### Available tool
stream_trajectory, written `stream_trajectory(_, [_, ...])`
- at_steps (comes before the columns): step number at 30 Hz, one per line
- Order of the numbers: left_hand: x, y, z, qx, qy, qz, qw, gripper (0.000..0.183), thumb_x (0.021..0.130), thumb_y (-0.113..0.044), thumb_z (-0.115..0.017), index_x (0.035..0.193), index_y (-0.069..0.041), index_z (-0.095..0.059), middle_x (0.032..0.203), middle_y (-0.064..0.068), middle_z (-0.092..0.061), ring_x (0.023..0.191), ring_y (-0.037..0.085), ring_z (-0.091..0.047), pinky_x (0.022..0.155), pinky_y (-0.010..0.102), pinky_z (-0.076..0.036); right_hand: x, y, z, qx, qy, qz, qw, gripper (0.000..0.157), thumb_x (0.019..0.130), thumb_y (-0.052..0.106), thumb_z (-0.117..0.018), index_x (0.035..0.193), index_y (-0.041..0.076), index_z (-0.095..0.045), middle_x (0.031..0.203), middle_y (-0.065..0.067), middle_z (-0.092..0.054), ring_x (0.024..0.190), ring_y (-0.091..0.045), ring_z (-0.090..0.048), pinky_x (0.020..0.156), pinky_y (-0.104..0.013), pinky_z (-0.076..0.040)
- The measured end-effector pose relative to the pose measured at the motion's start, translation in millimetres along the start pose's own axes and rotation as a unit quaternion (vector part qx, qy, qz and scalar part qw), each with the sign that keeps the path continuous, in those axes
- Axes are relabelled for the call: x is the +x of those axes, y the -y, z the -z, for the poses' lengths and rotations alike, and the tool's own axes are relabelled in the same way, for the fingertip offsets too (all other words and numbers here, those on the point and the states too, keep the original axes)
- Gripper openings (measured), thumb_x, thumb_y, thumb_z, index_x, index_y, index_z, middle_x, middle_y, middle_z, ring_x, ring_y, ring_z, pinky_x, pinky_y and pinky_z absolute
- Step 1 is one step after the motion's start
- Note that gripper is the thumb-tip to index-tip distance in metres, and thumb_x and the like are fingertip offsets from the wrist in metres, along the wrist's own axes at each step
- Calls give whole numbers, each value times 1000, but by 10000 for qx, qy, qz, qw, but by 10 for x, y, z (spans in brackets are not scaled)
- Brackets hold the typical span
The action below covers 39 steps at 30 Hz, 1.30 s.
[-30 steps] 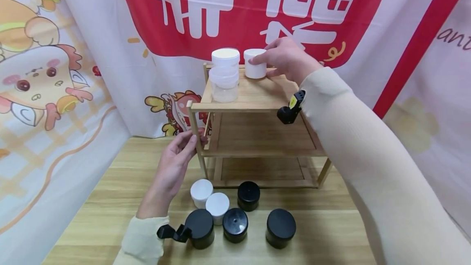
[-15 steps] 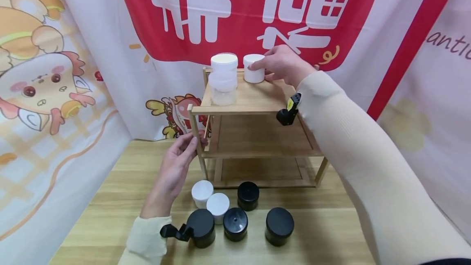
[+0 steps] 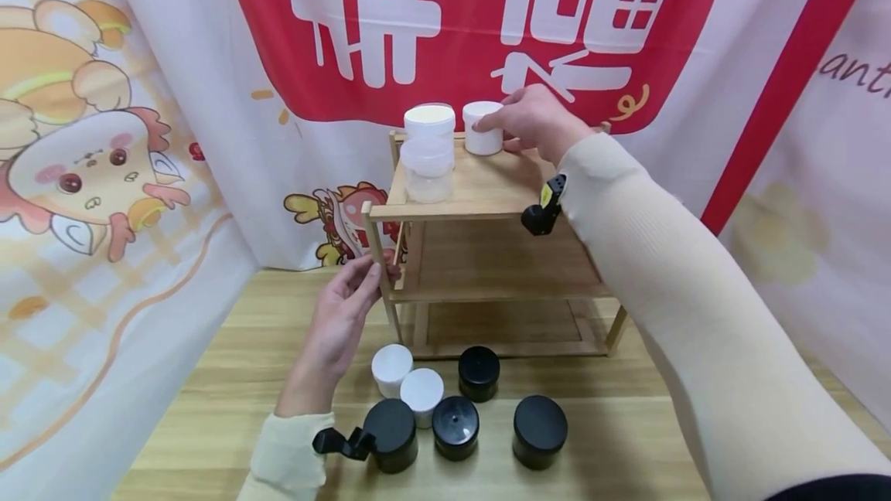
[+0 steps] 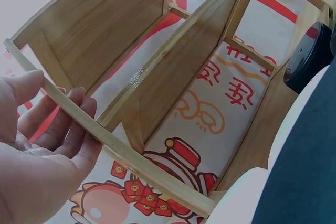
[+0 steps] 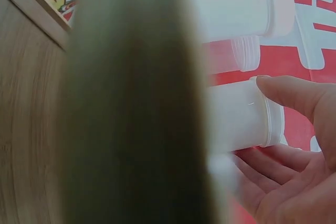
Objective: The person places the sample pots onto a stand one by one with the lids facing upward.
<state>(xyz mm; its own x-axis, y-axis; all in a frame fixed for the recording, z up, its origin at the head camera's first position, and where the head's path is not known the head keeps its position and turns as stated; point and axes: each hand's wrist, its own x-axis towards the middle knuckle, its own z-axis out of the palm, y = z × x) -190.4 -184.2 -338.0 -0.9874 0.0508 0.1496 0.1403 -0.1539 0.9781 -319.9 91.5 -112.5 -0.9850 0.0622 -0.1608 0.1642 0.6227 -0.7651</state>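
Note:
My right hand (image 3: 536, 124) holds a white lidded jar (image 3: 480, 136) on the top tier of a wooden shelf rack (image 3: 511, 176). In the right wrist view the thumb (image 5: 286, 90) lies along the lid's rim and the fingers are under the jar. Left of it on the tier are another white jar (image 3: 429, 119) and, in front, a clear jar with a whitish lid (image 3: 428, 176). My left hand (image 3: 341, 315) grips the rack's front left post, thumb in front and fingers behind; the left wrist view shows these fingers (image 4: 79, 124) round the post.
On the wooden table (image 3: 230, 377) before the rack stand two white-lidded jars (image 3: 392, 366) and several black jars (image 3: 539, 427). The middle shelf (image 3: 501, 257) and bottom shelf (image 3: 501, 327) lie below the top tier. A printed cloth (image 3: 473, 22) hangs close behind. A blurred post blocks much of the right wrist view.
The head view has shifted slightly, so the whole scene sits a little lower in it. Both hands keep their holds on the jar and the post.

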Motion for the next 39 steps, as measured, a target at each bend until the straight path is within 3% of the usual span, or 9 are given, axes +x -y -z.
stream_trajectory(6, [-8,6,-11,29,-16,-17,10000,46,113,-25,-58,152,-2,-51,146,12,-56,136,20,-57,122,30,-46,44,0,-38,77,-38,53,9999,73,96,41,-81,158,21,-49,155,0,-54,132,-21,-57,109,-27,-57])
stream_trajectory(14, [1,4,-23,10,-2,15,10000,46,112,-26,-59,151,-3,-52,146,10,-57,137,20,-57,127,37,-42,52,15,-74,229,-220,-39,9995,79,95,40,-82,161,22,-43,158,1,-51,131,-20,-56,109,-25,-56])
stream_trajectory(27, [-14,-18,-4,27,9,10,10000,47,112,-25,-59,152,-2,-51,148,15,-57,135,20,-58,123,32,-46,45,27,-123,444,-297,-222,9983,83,96,39,-82,164,25,-36,163,2,-46,137,-19,-52,117,-30,-52])
stream_trajectory(39, [-17,-17,2,22,9,0,10000,47,113,-25,-58,152,-1,-50,146,9,-58,135,19,-57,123,31,-46,52,4,-141,382,-232,-137,9989,85,96,39,-81,166,25,-35,165,1,-45,140,-20,-51,119,-32,-51])
